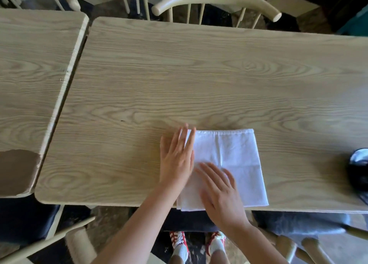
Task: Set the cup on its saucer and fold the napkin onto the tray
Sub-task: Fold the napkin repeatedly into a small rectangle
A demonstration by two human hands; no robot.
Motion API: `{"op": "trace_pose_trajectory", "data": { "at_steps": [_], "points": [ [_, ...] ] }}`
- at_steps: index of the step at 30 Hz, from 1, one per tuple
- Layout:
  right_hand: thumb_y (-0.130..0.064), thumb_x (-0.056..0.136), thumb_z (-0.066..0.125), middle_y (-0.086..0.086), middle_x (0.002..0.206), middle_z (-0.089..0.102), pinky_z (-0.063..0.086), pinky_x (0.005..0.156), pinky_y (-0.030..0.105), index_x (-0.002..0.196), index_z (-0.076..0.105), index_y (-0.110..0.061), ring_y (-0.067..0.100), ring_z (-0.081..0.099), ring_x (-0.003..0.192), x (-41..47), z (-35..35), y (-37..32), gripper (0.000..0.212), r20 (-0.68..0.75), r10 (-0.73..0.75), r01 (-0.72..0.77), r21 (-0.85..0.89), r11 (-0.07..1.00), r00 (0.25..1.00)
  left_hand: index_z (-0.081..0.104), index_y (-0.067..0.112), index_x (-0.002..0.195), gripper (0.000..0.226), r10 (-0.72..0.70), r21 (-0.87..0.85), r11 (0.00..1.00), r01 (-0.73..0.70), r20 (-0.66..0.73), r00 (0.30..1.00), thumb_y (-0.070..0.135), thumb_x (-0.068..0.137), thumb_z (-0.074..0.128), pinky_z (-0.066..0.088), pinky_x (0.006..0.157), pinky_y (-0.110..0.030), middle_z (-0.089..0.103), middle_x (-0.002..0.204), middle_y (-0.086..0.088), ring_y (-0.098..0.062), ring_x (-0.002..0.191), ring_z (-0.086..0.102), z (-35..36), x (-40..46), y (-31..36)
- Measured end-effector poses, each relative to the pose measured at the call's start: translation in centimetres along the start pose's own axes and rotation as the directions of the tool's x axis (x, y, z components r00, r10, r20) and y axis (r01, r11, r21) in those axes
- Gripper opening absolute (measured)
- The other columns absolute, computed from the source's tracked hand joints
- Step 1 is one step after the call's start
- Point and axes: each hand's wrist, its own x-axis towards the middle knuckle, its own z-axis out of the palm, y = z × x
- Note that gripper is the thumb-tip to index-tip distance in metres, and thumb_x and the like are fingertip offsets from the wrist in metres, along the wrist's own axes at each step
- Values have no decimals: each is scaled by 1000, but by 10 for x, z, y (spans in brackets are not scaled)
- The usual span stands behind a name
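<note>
Now both palms flat: left hand [176, 156], right hand [220, 194] on napkin [235, 160].

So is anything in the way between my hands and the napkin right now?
Nothing visible. The left hand lies flat across the left edge of the napkin, and the right hand rests on its near part. No tray, cup or saucer is clearly in view.

White napkin [229, 164], folded, flat at table's [179, 74] near edge.
</note>
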Motion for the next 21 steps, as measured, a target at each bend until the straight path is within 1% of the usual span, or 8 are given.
{"op": "trace_pose_trajectory", "data": {
  "at_steps": [1, 3, 5, 8, 11, 14, 18, 21],
  "points": [
    [-28, 94, 33, 1, 144, 42, 25, 108, 41, 136, 41, -16, 14, 31, 136, 8, -1, -1, 45, -64, 53, -48, 83, 995, 997, 21, 16, 144, 56, -2, 44, 999, 0, 46, 999, 26, 89, 27, 25, 106, -57, 29, 152, -4, -18, 140, 22, 4, 0, -2],
    [-28, 97, 22, 3, 147, 33, 18, 113, 33, 140, 33, -13, 13, 23, 138, 32, -3, -2, 47, -157, 140, -117, 148, 982, 978, 21, 16, 144, 57, -29, 89, 996, 20, 100, 995, 28, 89, 24, 20, 108, -55, 24, 154, -2, -15, 141, 13, 9, -1, -4],
    [-28, 96, 21, 2, 150, 22, 8, 115, 29, 143, 24, -10, 9, 12, 140, 58, -1, -1, 50, -156, 178, -156, 142, 977, 972, 27, 15, 143, 56, -56, 95, 994, 46, 110, 992, 30, 89, 24, 21, 108, -55, 26, 153, -1, -14, 140, 15, 9, 0, -2],
    [-25, 92, 26, 7, 150, 29, 9, 113, 33, 142, 27, -6, 12, 17, 140, 80, 8, 4, 53, -87, 158, -155, 34, 987, 984, 34, 16, 141, 55, -52, 123, 992, 39, 102, 993, 35, 90, 26, 21, 107, -57, 29, 152, -1, -15, 141, 21, 8, 1, 0],
    [-29, 89, 32, 7, 150, 33, 8, 112, 39, 142, 28, -8, 15, 23, 139, 73, 2, 37, 58, -34, 104, -109, -155, 982, 994, 27, 17, 144, 57, -30, 117, 993, 21, 82, 996, 35, 90, 27, 11, 109, -55, 24, 153, 1, -13, 141, 15, 9, 0, -1],
    [-33, 88, 29, 5, 150, 31, 6, 112, 42, 143, 24, -10, 13, 22, 139, 55, -20, 91, 60, -64, 166, -177, -267, 947, 984, 24, 18, 145, 57, -46, 108, 993, 37, 82, 996, 32, 90, 25, 6, 110, -54, 21, 154, 3, -11, 141, 10, 8, 0, -1],
    [-35, 90, 22, 0, 153, 25, 1, 112, 42, 145, 18, -13, 9, 11, 140, 45, -34, 116, 60, 2, 189, -179, -309, 934, 982, 24, 18, 145, 57, -58, 103, 994, 49, 94, 994, 32, 90, 24, 10, 110, -57, 21, 154, 3, -10, 141, 9, 7, 0, 0],
    [-36, 89, 23, 1, 153, 24, -2, 111, 44, 145, 20, -12, 13, 17, 141, 44, -32, 104, 60, -86, 260, -274, -309, 911, 962, 25, 18, 145, 57, -58, 106, 993, 49, 91, 994, 32, 89, 25, 14, 109, -58, 23, 154, 2, -11, 140, 12, 6, 0, 1]
  ]
}}
